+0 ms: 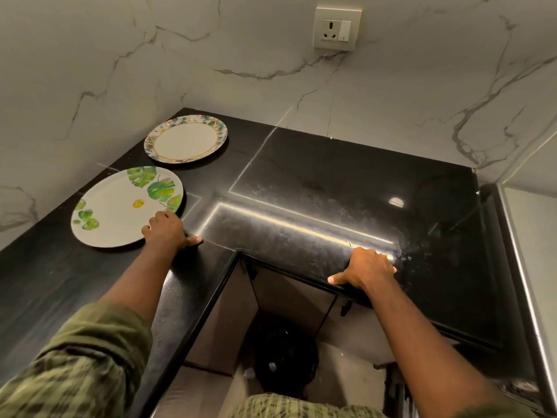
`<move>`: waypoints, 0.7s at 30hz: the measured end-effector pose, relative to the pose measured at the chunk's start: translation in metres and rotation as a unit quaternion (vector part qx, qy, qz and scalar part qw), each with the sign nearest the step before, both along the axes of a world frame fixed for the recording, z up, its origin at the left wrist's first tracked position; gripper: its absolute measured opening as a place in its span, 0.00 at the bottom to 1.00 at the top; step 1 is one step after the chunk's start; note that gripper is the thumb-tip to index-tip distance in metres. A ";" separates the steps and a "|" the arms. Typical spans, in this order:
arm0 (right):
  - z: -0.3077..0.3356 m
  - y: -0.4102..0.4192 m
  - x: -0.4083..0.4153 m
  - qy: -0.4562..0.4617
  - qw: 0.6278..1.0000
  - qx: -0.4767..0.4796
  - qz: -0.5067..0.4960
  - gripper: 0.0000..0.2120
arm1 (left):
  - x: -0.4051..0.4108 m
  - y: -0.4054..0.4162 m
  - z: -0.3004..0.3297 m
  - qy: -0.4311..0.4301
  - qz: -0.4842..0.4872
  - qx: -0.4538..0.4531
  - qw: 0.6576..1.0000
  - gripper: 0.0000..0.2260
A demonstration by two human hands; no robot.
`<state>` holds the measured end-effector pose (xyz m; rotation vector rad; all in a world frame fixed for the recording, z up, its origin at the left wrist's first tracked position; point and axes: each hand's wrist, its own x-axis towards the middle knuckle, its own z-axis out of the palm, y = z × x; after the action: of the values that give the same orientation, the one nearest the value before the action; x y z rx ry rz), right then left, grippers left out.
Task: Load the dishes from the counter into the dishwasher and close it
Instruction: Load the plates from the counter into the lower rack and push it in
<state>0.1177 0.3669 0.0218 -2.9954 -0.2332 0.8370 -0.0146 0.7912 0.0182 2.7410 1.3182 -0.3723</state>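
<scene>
Reaching to the left of the frame, the left hand [165, 229] rests curled fingers on the near rim of the leaf-printed plate [120, 206]; whether they grip it cannot be told. A second plate [185, 138] lies behind it on the black surface [331, 176]. The right hand [366, 268] lies flat, fingers relaxed, on the surface edge. The pick-up is beginning; next, lifting the plate clear. No dishwasher is visible.

Two plates [126, 206] [186, 138], two hands [167, 229] [366, 268], one wall socket [336, 28].
</scene>
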 end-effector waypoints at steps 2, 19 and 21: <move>0.001 -0.001 -0.001 -0.001 1.000 0.002 -0.001 0.48 | -0.003 -0.015 -0.005 -0.022 -0.033 0.019 0.999 0.42; -0.004 -0.031 -0.040 -0.030 0.995 0.078 -0.046 0.45 | -0.010 -0.177 -0.037 -0.246 -0.299 -0.047 0.921 0.26; -0.007 -0.045 -0.044 -0.042 0.984 0.160 -0.071 0.37 | -0.007 -0.207 -0.026 -0.277 -0.346 -0.031 0.896 0.27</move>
<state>0.0737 0.3223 0.0143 -2.7095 -0.1370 0.5954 -0.0216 0.5838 -0.0077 2.8372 0.1768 0.3231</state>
